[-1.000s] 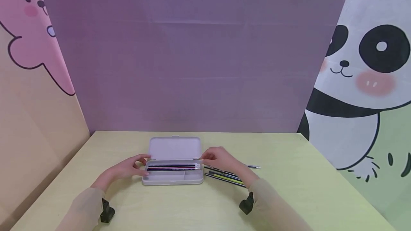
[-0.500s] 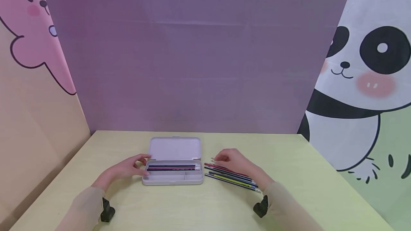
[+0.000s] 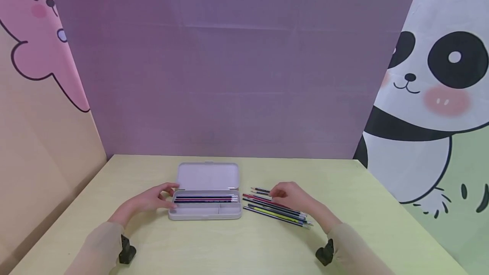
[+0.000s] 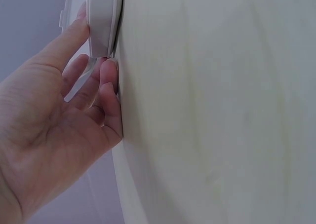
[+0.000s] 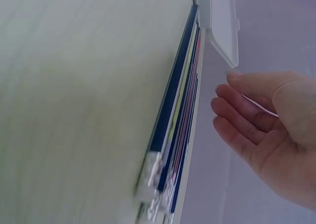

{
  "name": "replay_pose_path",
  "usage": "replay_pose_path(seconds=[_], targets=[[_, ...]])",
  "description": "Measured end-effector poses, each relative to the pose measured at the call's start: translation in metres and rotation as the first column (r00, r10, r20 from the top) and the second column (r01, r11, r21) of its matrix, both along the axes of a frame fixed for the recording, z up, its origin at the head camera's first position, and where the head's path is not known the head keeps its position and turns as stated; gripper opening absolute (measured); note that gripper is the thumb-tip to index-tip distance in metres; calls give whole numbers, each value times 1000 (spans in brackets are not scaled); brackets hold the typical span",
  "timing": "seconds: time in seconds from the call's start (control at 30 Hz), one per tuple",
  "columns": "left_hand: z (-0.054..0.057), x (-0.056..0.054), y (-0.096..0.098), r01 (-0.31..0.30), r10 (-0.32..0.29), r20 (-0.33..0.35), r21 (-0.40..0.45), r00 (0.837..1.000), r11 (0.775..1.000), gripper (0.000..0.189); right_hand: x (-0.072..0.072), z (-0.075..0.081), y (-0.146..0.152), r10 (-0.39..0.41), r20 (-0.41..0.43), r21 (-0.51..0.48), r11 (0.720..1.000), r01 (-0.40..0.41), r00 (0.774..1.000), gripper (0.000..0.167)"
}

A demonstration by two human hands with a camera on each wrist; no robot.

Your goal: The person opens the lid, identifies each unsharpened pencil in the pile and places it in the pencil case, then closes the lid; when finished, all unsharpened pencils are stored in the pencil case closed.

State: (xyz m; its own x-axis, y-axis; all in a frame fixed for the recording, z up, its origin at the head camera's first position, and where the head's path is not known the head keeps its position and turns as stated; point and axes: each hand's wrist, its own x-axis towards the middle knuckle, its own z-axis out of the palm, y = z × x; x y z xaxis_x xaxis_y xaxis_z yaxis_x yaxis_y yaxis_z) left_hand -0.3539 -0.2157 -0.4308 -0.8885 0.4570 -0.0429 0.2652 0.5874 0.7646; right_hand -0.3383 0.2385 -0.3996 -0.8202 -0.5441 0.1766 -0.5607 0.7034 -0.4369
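Observation:
An open white pencil case (image 3: 198,211) lies on the table, its lid tilted back, with several dark pencils (image 3: 206,199) in the rear compartment. My left hand (image 3: 150,198) holds the case's left end. In the left wrist view the thumb (image 4: 74,36) lies on the case's edge, and the other fingers curl by its end. Just right of the case, several loose pencils (image 3: 273,211), mostly dark with one yellow-green and one red, lie fanned out. Over their far side hovers my right hand (image 3: 293,194); its fingers (image 5: 237,130) are loosely bent, with nothing between them and the thumb.
The pale wooden table (image 3: 191,249) reaches back to a purple backdrop (image 3: 237,63). Cartoon wall panels, one with a panda (image 3: 439,63), stand at the sides. The case's lid (image 3: 208,176) rises behind its tray.
My right hand has moved from the case's right edge rightward over the loose pencils, uncovering more of them. The left hand has stayed on the case.

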Motion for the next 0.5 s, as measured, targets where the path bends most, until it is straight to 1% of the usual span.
replay_pose_path(seconds=[0.23,0.5], targets=[[-1,-1,-1,6,-6,-1,4,1000,1000,72,6,1,12,-12,9,15,1000,12,1000,15],[2,2,1,-2,2,2,5,1000,1000,71,11,-2,24,-23,37,26,999,22,999,12]])
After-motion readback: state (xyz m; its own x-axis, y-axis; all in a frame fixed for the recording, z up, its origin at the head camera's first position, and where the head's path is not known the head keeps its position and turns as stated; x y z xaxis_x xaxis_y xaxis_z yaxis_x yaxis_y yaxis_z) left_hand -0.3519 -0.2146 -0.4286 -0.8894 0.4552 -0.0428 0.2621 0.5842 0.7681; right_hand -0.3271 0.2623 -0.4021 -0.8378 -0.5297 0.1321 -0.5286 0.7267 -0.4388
